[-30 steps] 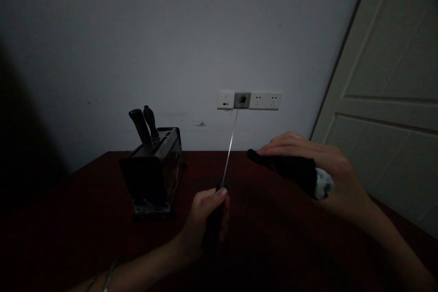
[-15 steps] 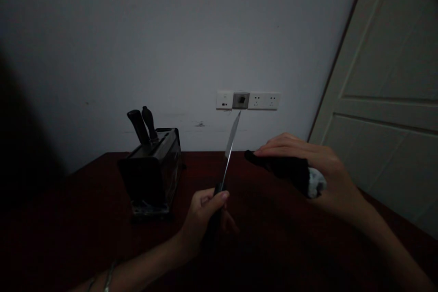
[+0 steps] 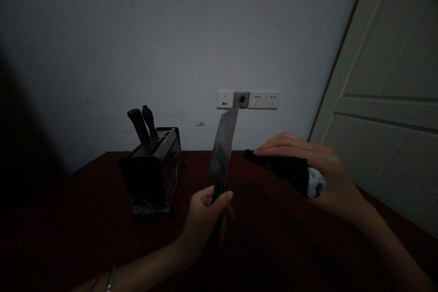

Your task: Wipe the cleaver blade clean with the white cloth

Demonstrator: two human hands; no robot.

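My left hand (image 3: 205,212) is closed round the black handle of a kitchen knife (image 3: 224,146), a broad cleaver-like blade pointing up and away. The blade's flat side partly faces me, and its tip overlaps the wall sockets in view. To the right, my right hand (image 3: 308,159) is closed on a black cloth (image 3: 285,169) with a whitish patch (image 3: 315,183) at its near end. The cloth is apart from the blade. On the left stands a black knife block (image 3: 150,178) with two black handles (image 3: 138,125) sticking out of its top.
All this is over a dark red table (image 3: 195,169) against a pale wall (image 3: 137,45). A row of sockets (image 3: 262,100) is set in the wall. A panelled white door (image 3: 386,100) stands at the right. The scene is dim.
My left hand has turned the knife, so the blade shows its broad flat side instead of a narrow edge. My right hand and the cloth have hardly moved.
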